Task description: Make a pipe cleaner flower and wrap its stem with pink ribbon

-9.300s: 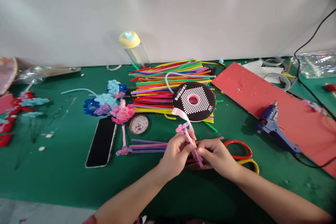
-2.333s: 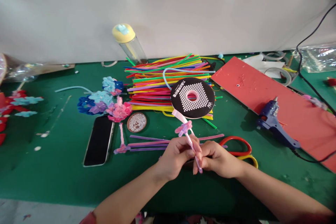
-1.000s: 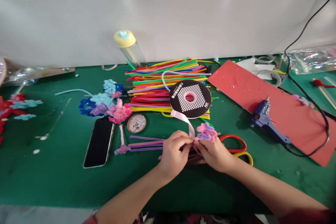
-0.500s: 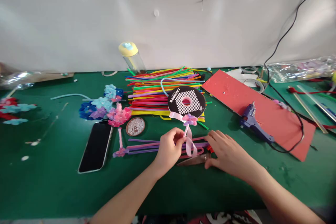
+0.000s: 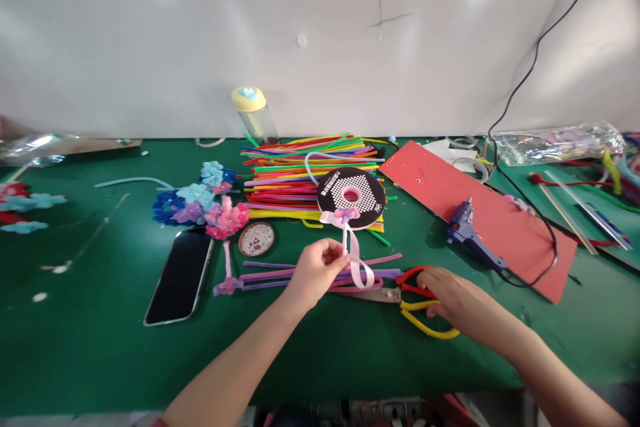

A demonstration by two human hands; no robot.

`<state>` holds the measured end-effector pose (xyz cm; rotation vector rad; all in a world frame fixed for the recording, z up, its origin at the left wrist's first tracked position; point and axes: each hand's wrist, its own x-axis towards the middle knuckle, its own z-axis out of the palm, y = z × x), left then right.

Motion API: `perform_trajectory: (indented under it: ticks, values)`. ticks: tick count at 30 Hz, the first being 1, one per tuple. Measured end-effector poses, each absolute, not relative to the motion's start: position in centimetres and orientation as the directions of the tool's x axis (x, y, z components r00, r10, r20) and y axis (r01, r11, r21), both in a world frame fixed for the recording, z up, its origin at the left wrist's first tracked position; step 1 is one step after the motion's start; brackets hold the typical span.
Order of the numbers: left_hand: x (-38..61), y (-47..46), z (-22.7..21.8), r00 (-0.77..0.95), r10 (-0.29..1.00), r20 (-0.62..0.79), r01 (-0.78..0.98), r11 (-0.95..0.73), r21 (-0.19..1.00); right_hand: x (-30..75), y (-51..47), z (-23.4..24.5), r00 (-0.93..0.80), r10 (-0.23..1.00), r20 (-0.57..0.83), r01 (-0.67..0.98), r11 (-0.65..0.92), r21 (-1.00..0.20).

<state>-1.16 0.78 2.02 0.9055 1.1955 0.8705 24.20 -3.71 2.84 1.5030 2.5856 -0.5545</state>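
Note:
My left hand [image 5: 314, 269] pinches the stem of a small pink and purple pipe-cleaner flower [image 5: 346, 215], held upright, with pink ribbon [image 5: 359, 265] looped round the stem. The ribbon runs from a black ribbon spool [image 5: 351, 197] lying on a pile of coloured pipe cleaners [image 5: 300, 173]. My right hand [image 5: 457, 301] closes on the red and yellow handles of scissors [image 5: 405, 295] lying on the green table [image 5: 100, 347]. Loose pink and purple pipe cleaners [image 5: 270, 275] lie under the left hand.
A phone [image 5: 181, 273] and a round coaster [image 5: 256, 239] lie left of the hands, with finished flowers [image 5: 200, 200] behind. A blue glue gun [image 5: 467, 237] rests on a red board [image 5: 480, 213], its cable running up right. A yellow-lidded bottle [image 5: 253, 110] stands by the wall.
My right hand let go of the flower stem, moved right and took hold of the scissor handles. My left hand keeps the flower upright. The view shifted up and to the right.

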Motion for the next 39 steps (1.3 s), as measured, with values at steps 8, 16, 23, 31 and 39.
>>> perform_trajectory:
  ticks: [8,16,23,31,39]
  values:
    - [-1.9,1.7,2.6,0.048,0.917,-0.397,-0.207,0.398,0.894,25.2,-4.4,4.1,-0.462,0.795,-0.394,0.865,0.305,-0.399]
    - [-2.3,2.2,2.8,0.037,0.897,-0.441,-0.465,0.406,0.786,24.7,-4.8,5.4,-0.587,0.664,-0.463,0.683,0.099,-0.724]
    - [-2.2,2.1,2.6,0.044,0.914,-0.402,-0.528,0.363,0.768,21.6,-5.6,4.9,-0.666,0.645,-0.374,0.479,-0.015,-0.878]
    - [-2.1,1.9,3.4,0.004,0.923,-0.386,-0.564,0.321,0.761,20.1,-6.4,4.6,-0.598,0.683,-0.419,0.536,-0.049,-0.843]
    - [-2.3,1.6,3.7,0.001,0.929,-0.371,-0.601,0.297,0.742,20.1,-6.2,5.9,-0.500,0.800,-0.331,0.652,0.096,-0.752]
